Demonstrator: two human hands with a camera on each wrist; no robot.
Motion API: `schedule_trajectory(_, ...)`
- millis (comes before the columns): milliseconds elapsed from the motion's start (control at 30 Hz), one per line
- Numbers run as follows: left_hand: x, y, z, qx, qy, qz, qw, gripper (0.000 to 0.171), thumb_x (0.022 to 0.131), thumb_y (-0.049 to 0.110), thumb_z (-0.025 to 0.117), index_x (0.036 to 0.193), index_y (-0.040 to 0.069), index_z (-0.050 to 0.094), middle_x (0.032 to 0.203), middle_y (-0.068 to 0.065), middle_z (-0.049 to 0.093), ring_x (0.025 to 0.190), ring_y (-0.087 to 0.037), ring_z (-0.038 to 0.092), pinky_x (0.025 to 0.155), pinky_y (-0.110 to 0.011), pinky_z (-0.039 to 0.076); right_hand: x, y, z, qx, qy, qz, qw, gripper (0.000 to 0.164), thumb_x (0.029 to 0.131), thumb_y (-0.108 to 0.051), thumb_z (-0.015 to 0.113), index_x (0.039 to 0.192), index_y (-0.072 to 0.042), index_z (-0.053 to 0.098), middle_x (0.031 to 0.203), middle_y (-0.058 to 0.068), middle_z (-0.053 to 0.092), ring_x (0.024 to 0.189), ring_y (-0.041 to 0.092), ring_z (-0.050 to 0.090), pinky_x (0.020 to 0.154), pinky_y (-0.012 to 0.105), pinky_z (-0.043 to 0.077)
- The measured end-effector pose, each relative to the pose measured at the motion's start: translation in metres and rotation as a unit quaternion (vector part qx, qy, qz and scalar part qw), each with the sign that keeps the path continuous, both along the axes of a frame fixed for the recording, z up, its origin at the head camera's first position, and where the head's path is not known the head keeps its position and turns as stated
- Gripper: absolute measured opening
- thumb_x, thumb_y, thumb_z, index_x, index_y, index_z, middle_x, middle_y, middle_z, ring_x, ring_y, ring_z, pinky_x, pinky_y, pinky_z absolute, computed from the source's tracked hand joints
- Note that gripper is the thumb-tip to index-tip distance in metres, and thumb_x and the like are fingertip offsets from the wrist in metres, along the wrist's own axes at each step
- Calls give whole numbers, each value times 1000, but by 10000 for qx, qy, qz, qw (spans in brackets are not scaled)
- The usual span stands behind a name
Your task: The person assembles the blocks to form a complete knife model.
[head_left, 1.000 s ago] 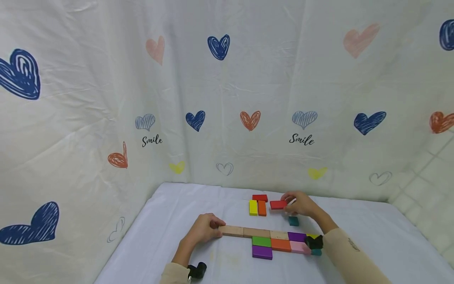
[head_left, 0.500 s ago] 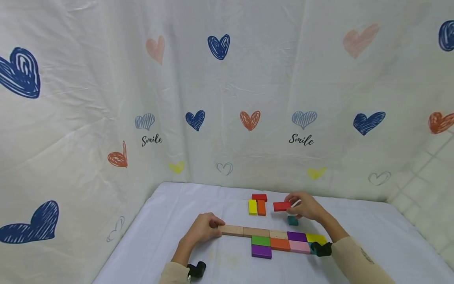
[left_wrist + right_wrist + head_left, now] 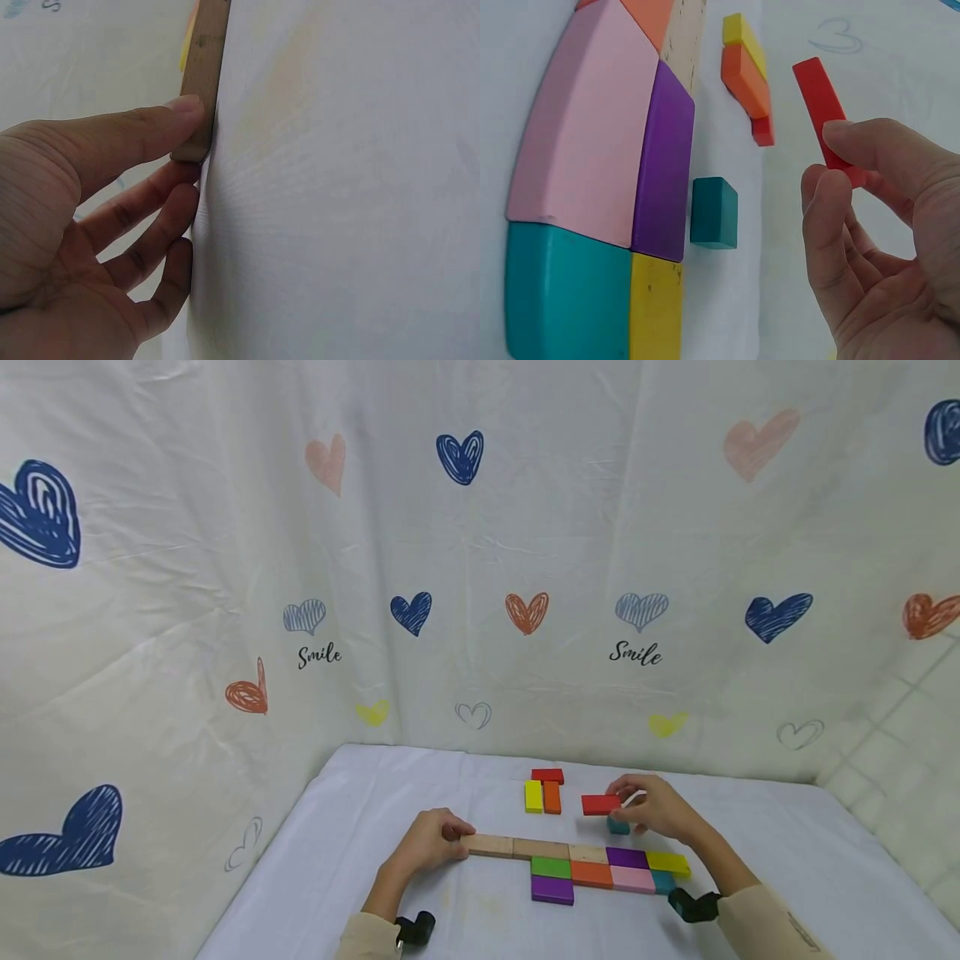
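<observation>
My right hand [image 3: 654,810] pinches a flat red block [image 3: 600,805] by its right end, between thumb and fingers. In the right wrist view that red block [image 3: 817,90] is held up off the cloth. It overlaps a small teal block [image 3: 618,827] in the head view. My left hand [image 3: 431,845] grips the left end of a plain wooden block [image 3: 490,846], the first in a row. Its thumb lies on the wooden block [image 3: 201,82] in the left wrist view, an index finger at the end's far side.
Along the row come more plain wood, a purple block [image 3: 627,858] and a yellow block [image 3: 668,864]. Green, orange, pink and teal blocks adjoin its near side, another purple block [image 3: 552,890] below the green. Farther back lie yellow, orange [image 3: 552,797] and red blocks [image 3: 547,776]. A heart-printed curtain hangs behind.
My right hand has carried the red block rightward and nearer, from beside the orange block to over the small teal one. My left hand has stayed on the wooden block.
</observation>
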State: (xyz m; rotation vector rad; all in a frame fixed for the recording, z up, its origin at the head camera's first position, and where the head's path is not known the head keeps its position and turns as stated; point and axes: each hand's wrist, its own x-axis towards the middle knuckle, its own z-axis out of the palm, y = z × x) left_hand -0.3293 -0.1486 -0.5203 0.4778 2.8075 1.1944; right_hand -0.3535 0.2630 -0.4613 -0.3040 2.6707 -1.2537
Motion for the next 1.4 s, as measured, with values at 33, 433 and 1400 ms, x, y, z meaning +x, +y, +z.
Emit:
schedule_trajectory(33, 0, 0, 0, 2, 6, -12, 10000, 27, 79, 9, 85, 104, 19, 82, 93, 4, 70, 83, -11, 57, 71, -27, 47, 2, 1, 0, -18, -19, -23, 10000, 38, 86, -19, 82, 119, -9, 66, 108, 11, 66, 87, 21, 64, 67, 38, 60)
schedule_trajectory(433, 0, 1, 1, -26, -9, -8, 10000, 28, 79, 9, 85, 105, 18, 82, 94, 2, 70, 83, -11, 56, 70, -27, 47, 30, 9, -7, -352, -123, 108, 9992, 43, 86, -22, 82, 122, -6, 65, 107, 12, 65, 84, 23, 65, 63, 35, 59)
schedule_trajectory(1400, 2, 1, 2, -56, 22, -13, 10000, 27, 80, 9, 85, 105, 18, 82, 94, 2, 70, 83, -11, 56, 70, -26, 46, 78, -1, -25, -518, -286, 398, 9974, 41, 83, -22, 85, 118, -7, 69, 103, 10, 64, 77, 17, 61, 56, 32, 56)
